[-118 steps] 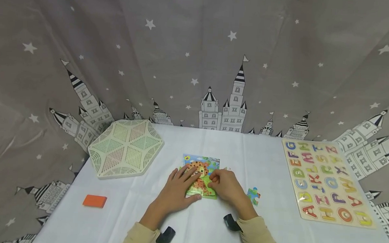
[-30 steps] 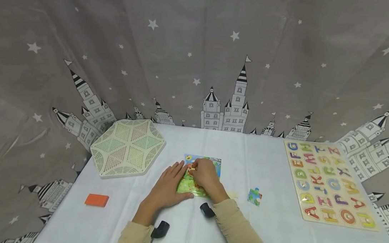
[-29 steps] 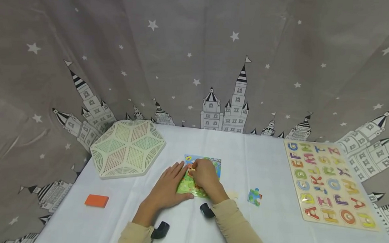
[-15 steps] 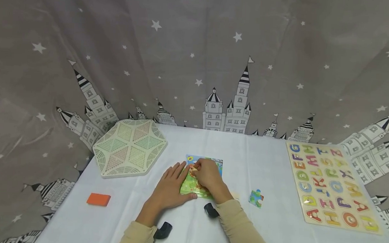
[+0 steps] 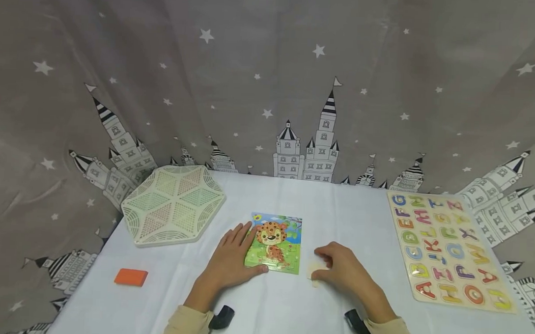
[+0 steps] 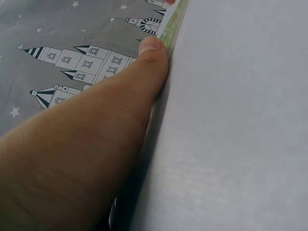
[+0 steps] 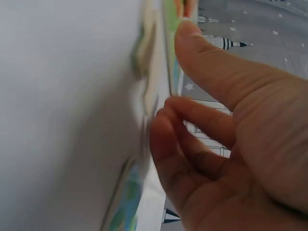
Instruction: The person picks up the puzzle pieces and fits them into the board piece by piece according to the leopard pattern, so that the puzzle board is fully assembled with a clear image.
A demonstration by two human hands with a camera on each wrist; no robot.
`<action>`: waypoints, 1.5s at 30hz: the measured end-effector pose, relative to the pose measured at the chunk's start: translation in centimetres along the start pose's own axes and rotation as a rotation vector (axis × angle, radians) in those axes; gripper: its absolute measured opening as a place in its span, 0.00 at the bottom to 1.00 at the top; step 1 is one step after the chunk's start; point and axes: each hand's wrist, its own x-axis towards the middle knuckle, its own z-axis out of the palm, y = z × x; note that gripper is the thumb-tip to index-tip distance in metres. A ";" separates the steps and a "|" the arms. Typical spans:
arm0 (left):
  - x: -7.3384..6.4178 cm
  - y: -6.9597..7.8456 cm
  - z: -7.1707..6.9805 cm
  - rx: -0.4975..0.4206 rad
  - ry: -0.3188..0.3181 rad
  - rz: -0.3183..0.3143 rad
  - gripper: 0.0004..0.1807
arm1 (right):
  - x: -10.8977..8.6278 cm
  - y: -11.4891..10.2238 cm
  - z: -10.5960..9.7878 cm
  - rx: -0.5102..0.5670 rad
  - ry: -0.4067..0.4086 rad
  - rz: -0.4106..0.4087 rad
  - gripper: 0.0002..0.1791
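A square jigsaw puzzle [image 5: 275, 246] with a spotted cub picture lies flat in the head view. My left hand [image 5: 229, 258] rests at its left side, fingers spread, with the thumb by the lower edge. To the puzzle's right, my right hand [image 5: 345, 269] hovers with thumb and fingers apart, nothing visibly pinched. Just beneath its thumb lies a pale puzzle piece [image 5: 313, 272], plain side up. In the right wrist view, that hand's fingertips [image 7: 166, 132] are close to blurred piece edges. A blue-green puzzle piece [image 7: 126, 202] shows there too; the right hand hides it in the head view.
A hexagonal cream board [image 5: 173, 205] with coloured diamonds stands at the back left. An orange block [image 5: 131, 277] is at the near left. On the right lies a wooden alphabet board [image 5: 446, 249]. A grey castle-print curtain [image 5: 236, 48] hangs behind the white table.
My right hand has left the middle of the puzzle and moved right to the pale piece. The cub picture is uncovered now. My left hand has stayed at the puzzle's left side.
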 end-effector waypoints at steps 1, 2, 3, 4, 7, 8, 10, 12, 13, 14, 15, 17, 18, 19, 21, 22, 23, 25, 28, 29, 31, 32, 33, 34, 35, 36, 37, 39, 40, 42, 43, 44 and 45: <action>-0.1 -0.1 0.0 0.000 0.001 -0.004 0.61 | -0.4 0.2 0.0 -0.021 -0.003 -0.003 0.31; -0.1 -0.2 -0.1 0.004 0.007 -0.007 0.61 | -0.6 0.2 0.1 -0.037 -0.004 -0.007 0.31; -0.2 -0.2 -0.1 0.000 0.009 -0.011 0.61 | -0.8 0.3 0.2 -0.049 -0.001 -0.015 0.31; -0.2 -0.3 -0.2 -0.004 0.009 -0.013 0.61 | -1.0 0.2 0.2 -0.061 0.003 -0.023 0.29; -0.1 -0.3 -0.2 -0.019 0.009 -0.010 0.61 | -1.3 0.1 0.4 -0.073 0.018 -0.032 0.19; -0.1 -0.3 -0.2 -0.021 0.010 -0.009 0.61 | -1.3 0.1 0.5 -0.066 0.018 -0.031 0.16; 0.0 -0.2 -0.2 -0.025 0.006 -0.007 0.61 | -1.5 0.0 0.5 -0.061 0.009 -0.028 0.14; 0.1 -0.1 -0.2 -0.028 -0.001 -0.006 0.61 | -1.7 -0.2 0.6 -0.058 -0.014 -0.022 0.15; 0.1 -0.1 -0.2 -0.030 -0.002 -0.005 0.61 | -1.9 -0.3 0.6 -0.058 -0.024 -0.019 0.16; 0.1 -0.1 -0.2 -0.028 -0.001 -0.005 0.61 | -2.0 -0.4 0.6 -0.068 -0.030 -0.018 0.18; 0.1 -0.1 -0.3 -0.024 0.003 -0.004 0.61 | -2.1 -0.5 0.5 -0.074 -0.036 -0.018 0.21; 0.2 -0.1 -0.3 -0.020 0.012 -0.008 0.61 | -2.2 -0.6 0.5 -0.076 -0.045 -0.021 0.27; 0.2 -0.1 -0.3 -0.018 0.015 -0.011 0.61 | -2.1 -0.7 0.5 -0.073 -0.048 -0.028 0.27; 0.2 -0.1 -0.3 -0.018 0.019 -0.014 0.61 | -2.1 -0.7 0.5 -0.054 -0.052 -0.035 0.26; 0.3 -0.1 -0.1 -0.018 0.023 -0.013 0.61 | -1.8 -0.5 0.4 0.001 -0.055 -0.051 0.21; 0.4 -0.1 0.0 -0.021 0.021 -0.012 0.61 | -1.7 -0.3 0.3 0.030 -0.049 -0.062 0.18; 0.4 -0.1 0.1 -0.021 0.015 -0.011 0.61 | -1.6 -0.1 0.2 0.065 -0.039 -0.078 0.16; 0.4 -0.1 0.3 -0.019 0.009 -0.010 0.61 | -1.3 0.5 0.1 0.119 0.008 -0.112 0.13; 0.4 -0.1 0.2 -0.019 0.013 -0.009 0.61 | -0.8 1.3 0.3 0.097 0.146 -0.166 0.16; 0.4 -0.1 0.2 -0.018 0.015 -0.010 0.61 | -0.7 1.5 0.4 0.074 0.187 -0.167 0.17; 0.3 0.0 0.1 -0.027 0.018 -0.008 0.61 | -0.5 1.8 0.4 0.021 0.242 -0.138 0.17; 0.3 0.0 0.1 -0.028 0.017 -0.007 0.61 | -0.5 1.8 0.3 -0.003 0.258 -0.127 0.16; 0.4 0.0 0.1 -0.028 0.016 -0.008 0.61 | -0.4 1.8 0.2 -0.023 0.261 -0.110 0.14; 0.4 0.0 0.1 -0.030 0.019 -0.008 0.61 | -0.5 1.8 0.0 -0.032 0.263 -0.094 0.12; 0.4 0.0 0.1 -0.030 0.019 -0.008 0.61 | -0.5 1.8 -0.1 -0.043 0.263 -0.077 0.11; 0.4 0.0 0.1 -0.034 0.017 -0.010 0.61 | -0.5 1.7 -0.3 -0.049 0.264 -0.066 0.09; 0.3 0.0 0.1 -0.035 0.016 -0.011 0.61 | -0.6 1.7 -0.4 -0.056 0.260 -0.058 0.08; 0.3 0.0 0.1 -0.035 0.015 -0.012 0.61 | -0.8 1.5 -0.4 -0.074 0.238 -0.031 0.09; 0.2 -0.1 0.2 -0.034 0.018 -0.011 0.61 | -0.9 1.4 -0.4 -0.084 0.219 -0.016 0.12; 0.2 -0.1 0.2 -0.030 0.015 -0.008 0.61 | -1.1 1.1 -0.2 -0.100 0.167 0.012 0.23; 0.1 -0.1 0.2 -0.026 0.014 -0.008 0.61 | -1.1 1.0 -0.1 -0.112 0.141 0.023 0.28; 0.1 -0.1 0.2 -0.026 0.014 -0.006 0.61 | -1.1 0.8 0.1 -0.124 0.119 0.035 0.32; 0.1 -0.1 0.2 -0.024 0.012 -0.006 0.61 | -1.1 0.7 0.4 -0.135 0.106 0.039 0.35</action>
